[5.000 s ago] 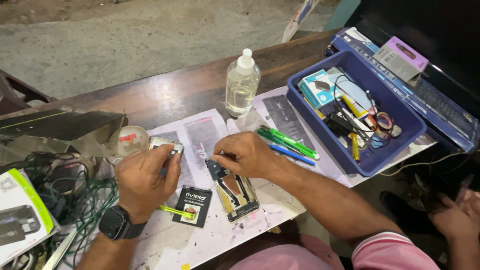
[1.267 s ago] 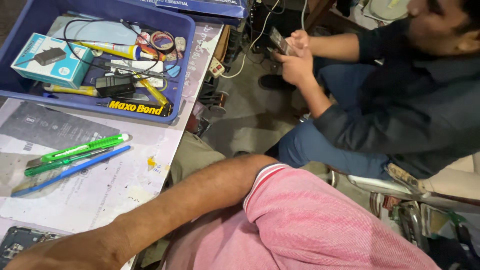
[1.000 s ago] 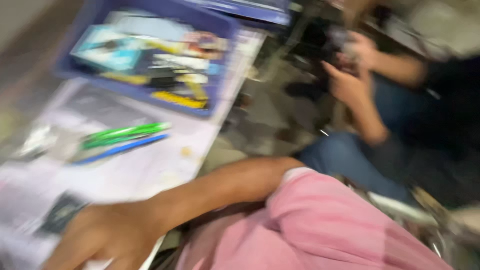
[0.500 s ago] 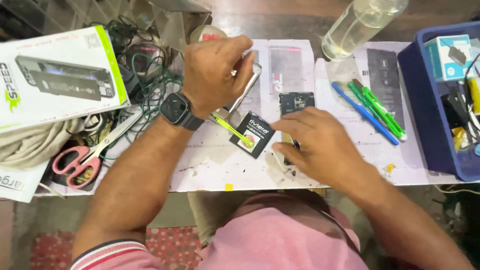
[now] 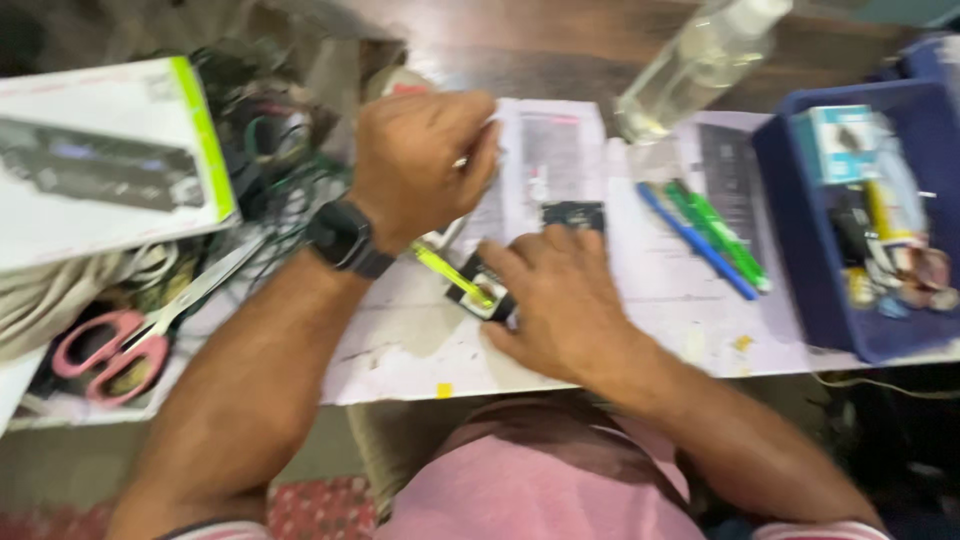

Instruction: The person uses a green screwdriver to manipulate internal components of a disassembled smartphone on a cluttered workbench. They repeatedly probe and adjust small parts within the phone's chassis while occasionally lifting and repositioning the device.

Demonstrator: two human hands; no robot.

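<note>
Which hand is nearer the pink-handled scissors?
Left. The left hand is up and right of the scissors; the right hand lies farther right, past the left forearm.

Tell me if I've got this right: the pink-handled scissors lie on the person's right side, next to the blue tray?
Not quite. In the head view the pink-handled scissors lie on the person's left side, below the white box, far from the blue tray, which is on the right.

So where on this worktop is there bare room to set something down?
Bare paper along the near edge, between the scissors and the right hand; another patch between that hand and the blue tray, below the pens. The left side is crowded with cables and a white box.
</note>
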